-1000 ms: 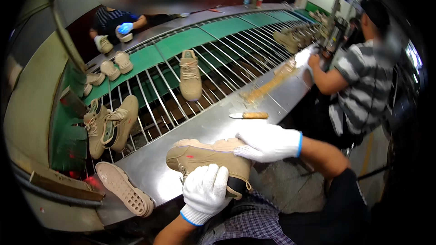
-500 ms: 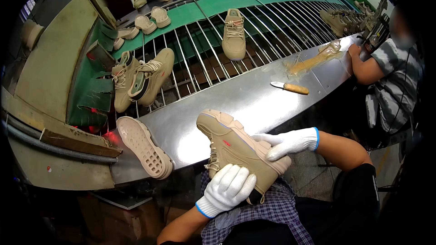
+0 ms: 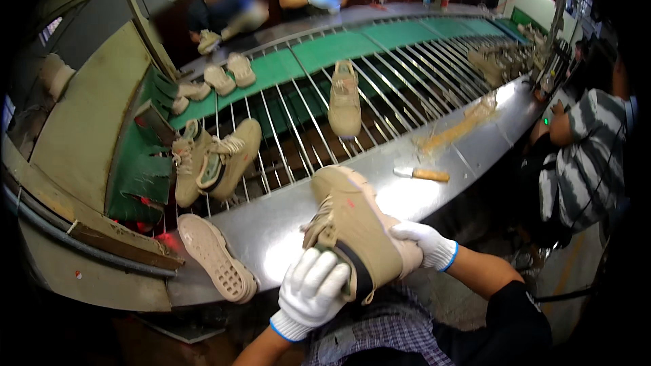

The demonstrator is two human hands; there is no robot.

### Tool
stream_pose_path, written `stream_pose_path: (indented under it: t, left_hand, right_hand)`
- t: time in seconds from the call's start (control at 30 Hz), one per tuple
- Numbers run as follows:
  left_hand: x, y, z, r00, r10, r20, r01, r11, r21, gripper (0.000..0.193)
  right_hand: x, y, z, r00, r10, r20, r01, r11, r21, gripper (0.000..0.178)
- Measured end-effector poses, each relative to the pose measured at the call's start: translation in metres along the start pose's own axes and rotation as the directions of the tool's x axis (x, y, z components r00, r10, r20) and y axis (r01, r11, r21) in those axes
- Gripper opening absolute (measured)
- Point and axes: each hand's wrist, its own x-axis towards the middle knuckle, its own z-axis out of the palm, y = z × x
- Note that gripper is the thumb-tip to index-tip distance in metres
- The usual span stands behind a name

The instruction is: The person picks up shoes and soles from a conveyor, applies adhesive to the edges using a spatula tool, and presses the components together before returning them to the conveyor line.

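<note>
A beige lace-up shoe (image 3: 363, 227) with a pale chunky sole is held over the metal table's near edge, toe pointing away. My left hand (image 3: 313, 286), in a white knit glove, is closed on the shoe's collar by the laces. My right hand (image 3: 426, 242), gloved the same way, grips the sole at the heel; the shoe hides some of its fingers. A loose pale sole (image 3: 211, 256) lies on the table to the left, its holed heel part toward me. Farther off at the right rests a knife (image 3: 426, 174) with a wooden handle.
Two beige shoes (image 3: 232, 161) lean together on the metal bars (image 3: 288, 132); another shoe (image 3: 344, 103) stands farther along. Several pale soles (image 3: 220, 79) sit on the green belt (image 3: 308, 47). Yellowish glue residue (image 3: 458, 129) marks the table. Co-workers are across and at the right.
The shoe has turned so its collar opening shows, with my left hand now at the collar. My right hand has shifted around the heel. The whole view has tilted upward.
</note>
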Motion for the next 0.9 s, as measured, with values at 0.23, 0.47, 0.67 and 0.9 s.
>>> stream_pose_path:
  t: [0.23,0.47,0.67,0.9]
  left_hand:
    - [-0.065,-0.062,0.018,0.909,-0.417,-0.014,0.417,0.906,0.071,0.054]
    - [-0.084,-0.082,0.042,0.787,-0.614,-0.051,0.615,0.776,0.142,0.035]
    - [-0.145,-0.075,0.078,0.765,-0.643,0.032,0.631,0.759,0.158,0.042]
    - [-0.17,-0.076,0.078,0.568,-0.786,0.244,0.744,0.617,0.255,0.05]
  right_hand:
    - [0.068,-0.17,-0.052,0.831,-0.514,-0.211,0.527,0.85,0.007,0.057]
    - [0.168,-0.211,-0.075,0.321,-0.946,0.047,-0.075,-0.075,-0.994,0.077]
    - [0.307,-0.238,-0.051,0.501,-0.855,-0.132,0.095,0.206,-0.974,0.124]
    - [0.39,-0.227,0.002,0.137,-0.88,-0.455,-0.05,0.453,-0.89,0.113]
